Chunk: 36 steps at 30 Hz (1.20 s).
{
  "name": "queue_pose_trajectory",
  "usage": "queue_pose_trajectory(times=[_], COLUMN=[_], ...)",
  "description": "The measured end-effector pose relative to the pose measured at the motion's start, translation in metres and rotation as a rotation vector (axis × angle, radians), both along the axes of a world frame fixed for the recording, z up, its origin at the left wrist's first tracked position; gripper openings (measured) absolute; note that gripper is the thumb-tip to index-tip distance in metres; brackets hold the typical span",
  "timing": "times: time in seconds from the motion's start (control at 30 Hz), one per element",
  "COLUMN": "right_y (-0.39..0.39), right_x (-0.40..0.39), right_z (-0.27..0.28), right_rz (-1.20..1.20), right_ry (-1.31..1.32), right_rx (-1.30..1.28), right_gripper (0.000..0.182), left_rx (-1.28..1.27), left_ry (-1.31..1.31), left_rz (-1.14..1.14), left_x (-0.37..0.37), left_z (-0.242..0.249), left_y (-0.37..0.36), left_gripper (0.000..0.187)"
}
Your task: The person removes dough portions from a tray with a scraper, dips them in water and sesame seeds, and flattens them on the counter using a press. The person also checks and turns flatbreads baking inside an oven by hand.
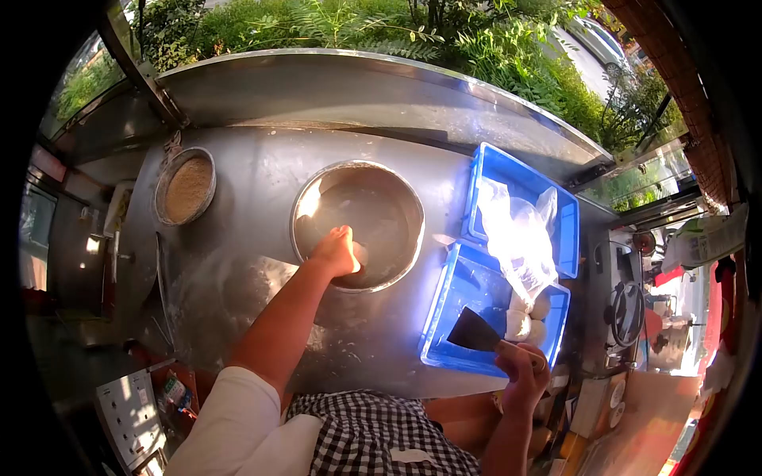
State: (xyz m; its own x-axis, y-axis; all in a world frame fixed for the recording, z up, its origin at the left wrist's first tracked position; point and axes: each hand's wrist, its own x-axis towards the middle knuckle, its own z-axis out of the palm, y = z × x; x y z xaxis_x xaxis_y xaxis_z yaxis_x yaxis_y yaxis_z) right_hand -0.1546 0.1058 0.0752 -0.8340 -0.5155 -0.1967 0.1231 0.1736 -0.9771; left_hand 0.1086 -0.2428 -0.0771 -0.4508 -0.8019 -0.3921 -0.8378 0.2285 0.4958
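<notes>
My left hand (336, 251) reaches over the near rim of a wide metal bowl (389, 210), its fingers closed around a pale, rounded lump of dough (360, 255). Part of that lump is hidden by the hand. In my right hand (524, 374) is the handle of a scraper (474, 330), whose broad dark blade points left over the nearer blue crate (470, 289). Several pale dough balls (536, 329) sit at the right side of that crate, close to the scraper. Clear plastic sheeting (517, 230) lies across both crates.
A second blue crate (565, 226) stands behind the nearer one. On the left of the steel worktop (262, 170), a smaller bowl (212, 176) contains tan, grainy powder (187, 189). Flour is smeared over the steel. A low metal panel (341, 87) borders the far side.
</notes>
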Motion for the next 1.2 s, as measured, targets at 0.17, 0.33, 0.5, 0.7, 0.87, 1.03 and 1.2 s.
queue_pose_trajectory(times=[0.17,0.33,0.5,0.7,0.87,1.03,1.2], right_y=[-0.008,-0.018,-0.03,-0.056,-0.072,-0.088,-0.089], right_x=[0.026,0.036,0.025,0.027,0.026,0.046,0.079], right_z=[0.005,0.011,0.004,-0.001,-0.009,-0.015,-0.013], right_rz=[0.013,0.057,0.117,0.217,0.334,0.444,0.476], right_ry=[0.015,0.037,0.042,-0.003,-0.054,-0.063,-0.071], right_rx=[-0.006,-0.022,-0.048,-0.058,-0.05,-0.047,-0.02], right_gripper=[0.024,0.025,0.028,0.029,0.028,0.026,0.026], left_rx=[0.113,0.403,0.496,-0.155,-0.632,-0.796,-0.655], left_ry=[0.367,1.05,1.113,0.275,-0.175,-0.225,-0.035], left_rz=[0.113,0.408,0.833,0.688,0.444,0.424,0.363], left_x=[0.011,0.056,0.165,0.269,0.265,0.278,0.287], left_z=[0.025,0.059,0.059,-0.043,-0.042,-0.068,-0.061], left_y=[0.011,0.019,0.033,0.084,0.104,0.111,0.106], left_gripper=[0.071,0.054,0.043,0.06,0.068,0.066,0.071])
